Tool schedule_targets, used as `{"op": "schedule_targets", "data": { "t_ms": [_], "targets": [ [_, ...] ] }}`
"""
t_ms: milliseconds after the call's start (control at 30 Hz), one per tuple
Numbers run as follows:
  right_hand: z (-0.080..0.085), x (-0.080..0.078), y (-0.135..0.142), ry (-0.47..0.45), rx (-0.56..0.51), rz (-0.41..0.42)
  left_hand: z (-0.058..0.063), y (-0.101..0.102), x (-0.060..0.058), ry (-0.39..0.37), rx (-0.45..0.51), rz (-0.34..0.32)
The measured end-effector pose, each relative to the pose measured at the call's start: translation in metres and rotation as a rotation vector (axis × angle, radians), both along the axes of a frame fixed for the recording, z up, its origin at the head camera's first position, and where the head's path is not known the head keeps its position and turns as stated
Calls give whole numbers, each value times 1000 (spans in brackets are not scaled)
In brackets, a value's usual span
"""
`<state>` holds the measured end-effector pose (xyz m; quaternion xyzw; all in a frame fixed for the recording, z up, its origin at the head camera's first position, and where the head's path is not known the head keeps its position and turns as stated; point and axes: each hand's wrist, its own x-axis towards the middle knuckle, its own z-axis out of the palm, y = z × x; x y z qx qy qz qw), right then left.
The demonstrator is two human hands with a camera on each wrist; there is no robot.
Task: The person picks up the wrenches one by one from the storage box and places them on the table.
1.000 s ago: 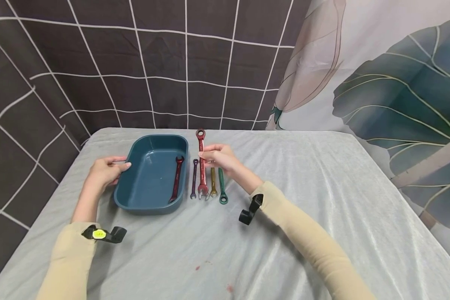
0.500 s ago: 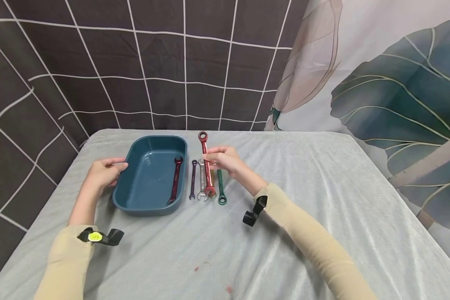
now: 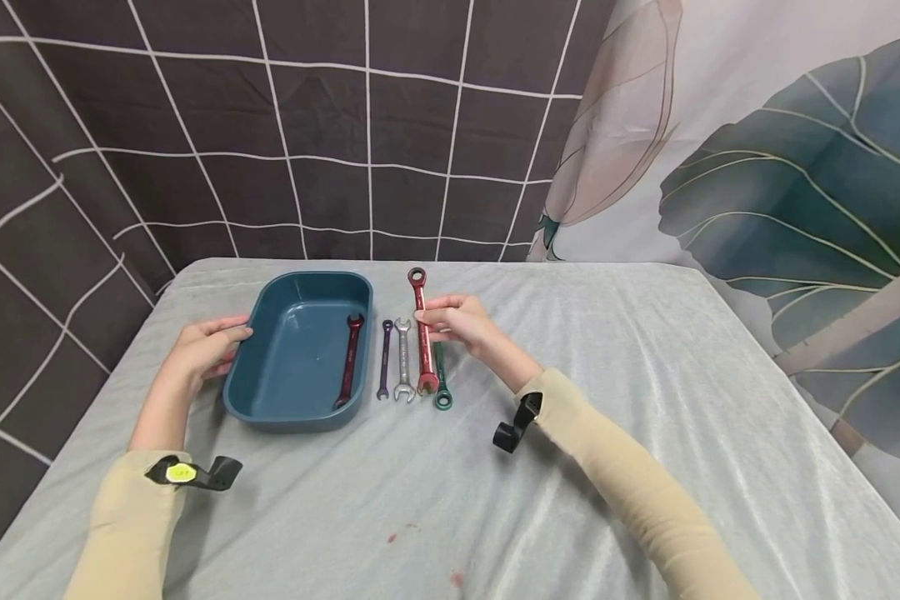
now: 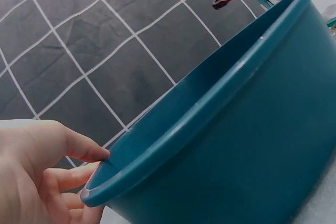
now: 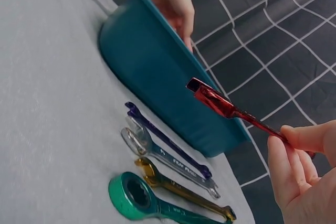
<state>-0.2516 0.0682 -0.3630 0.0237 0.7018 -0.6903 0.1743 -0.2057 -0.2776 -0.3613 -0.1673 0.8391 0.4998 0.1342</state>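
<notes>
My left hand (image 3: 204,348) pinches the left rim of a blue plastic bin (image 3: 292,422), thumb over the edge, as the left wrist view shows. Inside the bin, along its right wall, lies a dark red wrench (image 3: 350,362). My right hand (image 3: 462,323) pinches a red combination wrench (image 3: 423,346) near its middle, ring end away from me, raised above the table. Below and beside it lie a purple wrench (image 3: 385,362), a silver wrench (image 3: 403,362), a green wrench (image 3: 442,379) and a gold wrench (image 5: 181,191), which the held wrench mostly hides in the head view.
A pale grey cloth (image 3: 607,333) covers the table, with small reddish spots (image 3: 457,577) near the front. Dark curtain with white grid lines (image 3: 307,108) hangs behind and at left. A leaf-patterned curtain (image 3: 795,192) hangs at right.
My right hand has moved right with the red wrench, from over the silver wrench to over the gold one. The left hand keeps hold of the bin's rim.
</notes>
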Motion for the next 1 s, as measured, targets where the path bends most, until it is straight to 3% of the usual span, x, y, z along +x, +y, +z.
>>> {"op": "schedule_targets", "data": {
  "t_ms": [1000],
  "targets": [
    [-3,-2,34,-50,60,8,-4,-5,0,-4,79,42]
  ]
}}
